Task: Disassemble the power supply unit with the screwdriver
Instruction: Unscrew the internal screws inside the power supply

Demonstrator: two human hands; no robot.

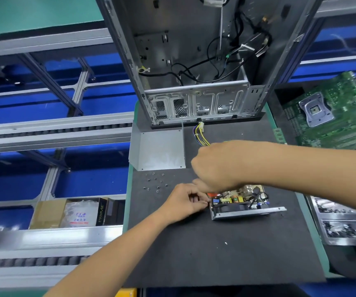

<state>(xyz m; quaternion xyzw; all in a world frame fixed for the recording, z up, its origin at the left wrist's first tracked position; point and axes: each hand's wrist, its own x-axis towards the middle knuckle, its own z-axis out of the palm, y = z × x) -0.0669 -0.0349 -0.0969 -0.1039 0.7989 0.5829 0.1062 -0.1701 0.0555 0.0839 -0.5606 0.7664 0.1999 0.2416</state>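
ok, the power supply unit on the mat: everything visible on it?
The power supply unit lies flat on the black mat, cover off: a grey metal tray holding a tan circuit board, a black fan and small components. Yellow wires run from behind the right hand above it. The left hand has its fingers at its left corner.

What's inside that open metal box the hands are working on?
Inside the box sits a circuit board with small parts, black wires and a black fan. The right hand covers its far left corner.

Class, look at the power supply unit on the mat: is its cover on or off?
Off. The power supply unit shows its bare circuit board and fan, and a loose metal cover lies apart beside the computer case.
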